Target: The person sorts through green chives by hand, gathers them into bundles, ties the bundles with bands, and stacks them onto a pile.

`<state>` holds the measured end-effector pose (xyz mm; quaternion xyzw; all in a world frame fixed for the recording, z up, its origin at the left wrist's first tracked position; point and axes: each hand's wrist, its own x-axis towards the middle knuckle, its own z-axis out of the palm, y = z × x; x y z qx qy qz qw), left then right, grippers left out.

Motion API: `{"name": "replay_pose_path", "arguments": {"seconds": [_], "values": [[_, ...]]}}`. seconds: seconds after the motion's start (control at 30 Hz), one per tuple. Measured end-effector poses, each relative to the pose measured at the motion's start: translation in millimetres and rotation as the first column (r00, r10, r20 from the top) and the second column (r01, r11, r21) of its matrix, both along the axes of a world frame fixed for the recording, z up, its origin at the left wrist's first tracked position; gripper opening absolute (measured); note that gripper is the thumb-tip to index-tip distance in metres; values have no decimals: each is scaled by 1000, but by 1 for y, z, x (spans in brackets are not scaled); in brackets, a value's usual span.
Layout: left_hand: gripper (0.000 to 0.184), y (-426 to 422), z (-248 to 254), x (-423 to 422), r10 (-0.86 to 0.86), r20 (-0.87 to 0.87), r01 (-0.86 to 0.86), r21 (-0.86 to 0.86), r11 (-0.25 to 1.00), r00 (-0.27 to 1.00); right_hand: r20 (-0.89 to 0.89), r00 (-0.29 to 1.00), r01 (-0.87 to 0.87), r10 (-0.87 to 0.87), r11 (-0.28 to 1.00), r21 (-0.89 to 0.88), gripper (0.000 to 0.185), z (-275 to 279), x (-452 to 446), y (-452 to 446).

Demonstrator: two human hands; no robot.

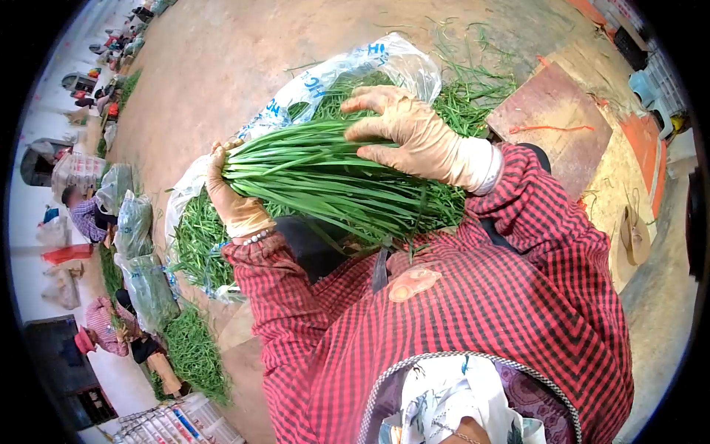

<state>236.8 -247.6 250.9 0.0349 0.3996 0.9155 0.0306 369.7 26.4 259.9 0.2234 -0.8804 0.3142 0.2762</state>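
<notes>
A thick bunch of long green Chinese chives (318, 163) lies across the middle of the head view, its pale ends to the left and its leaf tips fanning right. My left hand (231, 194), in a tan glove, is closed around the pale ends. Above the leaves, my right hand (407, 133) has its gloved fingers spread and curved; whether they touch the leaves is hard to tell. Under the bunch, a clear plastic sheet with blue lettering (310, 87) holds loose green leaves (200, 248).
More loose leaves (481, 85) lie beyond the sheet. A reddish board (551, 122) with an orange strip rests at the right, near a sandal (634, 233). Filled plastic bags (148, 285), a leaf pile (196, 351) and seated people (111, 325) line the left. A crate (181, 422) stands lower left.
</notes>
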Motion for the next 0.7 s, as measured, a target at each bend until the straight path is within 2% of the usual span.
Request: {"name": "replay_pose_path", "arguments": {"seconds": [0.07, 0.1, 0.17, 0.23, 0.3, 0.33, 0.43, 0.47, 0.5, 0.57, 0.6, 0.63, 0.7], "values": [[15, 4, 0, 3, -1, 8, 1, 0, 1000, 1000, -65, 998, -14, 22, 992, 124, 19, -6, -2, 4], [15, 4, 0, 3, 0, 8, 0, -1, 1000, 1000, -65, 998, -15, 23, 992, 123, 19, -7, 0, 5], [17, 7, 1, 5, 22, -27, -22, 6, 1000, 999, 88, 991, -93, 97, 995, -45, 14, -8, 4, 7], [21, 10, 4, 10, 36, -57, -36, 0, 999, 998, 73, 980, -182, 184, 983, -27, 10, -5, 11, 5], [34, 13, 10, 17, 154, -192, -187, -167, 968, 969, 129, 969, -204, 211, 977, -65, 9, -4, 22, -3], [27, 12, 7, 14, 188, -262, -251, -232, 940, 947, 144, 953, -256, 266, 963, -87, 10, -7, 27, -8], [28, 6, 8, 12, 262, -240, -324, -269, 907, 935, 181, 883, -419, 433, 901, -109, 12, -15, 46, -20], [27, -5, 6, 6, 312, -230, -367, -254, 895, 922, 183, 877, -425, 445, 895, -137, 11, -16, 54, -21], [21, -22, 1, -3, 273, -185, -300, -141, 943, 944, 143, 895, -404, 423, 903, -144, 12, -22, 62, -19], [24, -51, -5, -6, 210, -139, -211, 10, 977, 968, 288, 862, -378, 418, 907, -187, 14, -40, 75, -8], [23, -57, -3, 0, 241, -127, -238, 37, 970, 962, 474, 808, -348, 349, 933, -93, 16, -51, 81, 5], [20, -65, -4, 3, 238, -127, -230, 78, 970, 963, 637, 729, -333, 251, 943, 9, 21, -60, 85, 19], [17, -73, -3, 16, 152, -151, -112, 246, 963, 977, 611, 780, -39, -132, 965, 258, 28, -70, 90, 37]]}}
